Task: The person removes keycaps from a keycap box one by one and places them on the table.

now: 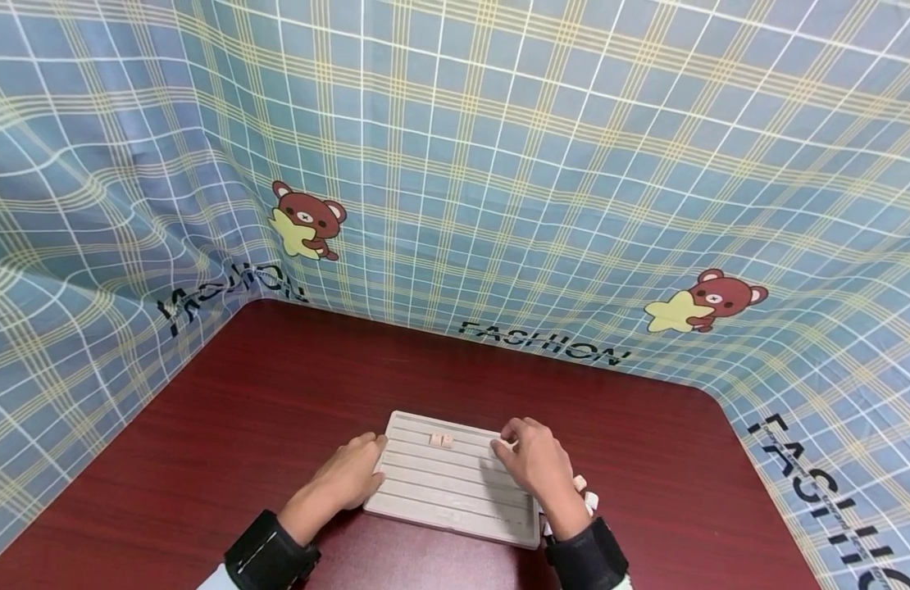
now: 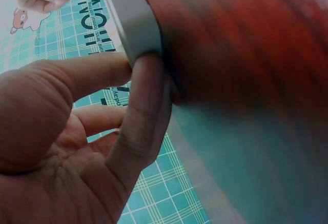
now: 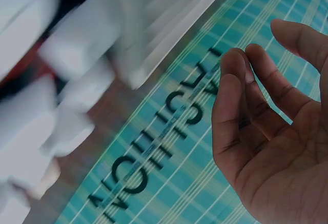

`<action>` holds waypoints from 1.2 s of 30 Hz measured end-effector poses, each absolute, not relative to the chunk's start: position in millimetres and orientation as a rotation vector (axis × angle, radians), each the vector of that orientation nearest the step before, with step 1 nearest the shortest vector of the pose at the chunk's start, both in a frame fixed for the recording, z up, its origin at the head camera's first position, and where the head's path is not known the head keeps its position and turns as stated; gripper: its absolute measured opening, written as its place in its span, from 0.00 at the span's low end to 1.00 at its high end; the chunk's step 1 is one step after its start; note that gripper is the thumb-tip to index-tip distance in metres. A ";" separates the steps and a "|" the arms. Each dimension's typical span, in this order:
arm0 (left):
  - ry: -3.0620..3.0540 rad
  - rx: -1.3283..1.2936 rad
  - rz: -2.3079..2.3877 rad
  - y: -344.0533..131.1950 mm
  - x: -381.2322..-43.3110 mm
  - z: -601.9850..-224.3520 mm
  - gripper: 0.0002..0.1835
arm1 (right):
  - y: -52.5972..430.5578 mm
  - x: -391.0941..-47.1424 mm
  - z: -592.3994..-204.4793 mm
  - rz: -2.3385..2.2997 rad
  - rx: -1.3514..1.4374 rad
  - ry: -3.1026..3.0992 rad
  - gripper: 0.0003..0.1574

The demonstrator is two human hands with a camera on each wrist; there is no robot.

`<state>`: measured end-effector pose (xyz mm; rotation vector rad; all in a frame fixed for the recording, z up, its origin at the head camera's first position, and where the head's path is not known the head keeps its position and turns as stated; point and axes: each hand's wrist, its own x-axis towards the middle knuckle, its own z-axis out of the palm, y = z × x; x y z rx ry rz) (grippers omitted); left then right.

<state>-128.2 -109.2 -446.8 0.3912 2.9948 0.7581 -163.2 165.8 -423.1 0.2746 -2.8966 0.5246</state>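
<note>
A pale grey ridged tray (image 1: 455,475) lies on the dark red table. My left hand (image 1: 349,471) grips its left edge; in the left wrist view the thumb and fingers (image 2: 146,96) meet at the tray's corner (image 2: 141,29). Two small pale pinkish blocks, a left one (image 1: 435,440) and a right one (image 1: 447,441), sit side by side in an upper row. Over the tray's right part hovers my right hand (image 1: 534,459). Its fingers are loosely bent, thumb apart, with nothing visible between them in the right wrist view (image 3: 271,126).
Several small white blocks (image 1: 591,500) lie on the table right of the tray, partly hidden by my right forearm. They appear blurred in the right wrist view (image 3: 77,90). A blue plaid cloth (image 1: 455,164) with bears surrounds the table (image 1: 337,360) at the back and sides.
</note>
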 end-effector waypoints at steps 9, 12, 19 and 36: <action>2.991 0.381 0.752 -108.7 -127.4 -445.9 0.25 | 129.4 -167.3 -423.6 0.569 0.439 -2.866 0.12; 2.990 0.381 0.752 -109.0 -127.6 -446.4 0.25 | 121.3 -169.2 -425.0 0.566 0.482 -2.874 0.12; 2.994 0.379 0.760 -109.3 -127.8 -446.7 0.25 | 109.7 -173.0 -428.4 0.509 0.557 -2.902 0.12; 3.009 0.388 0.776 -108.0 -127.3 -445.6 0.25 | 91.1 -181.7 -435.1 0.336 0.489 -3.040 0.08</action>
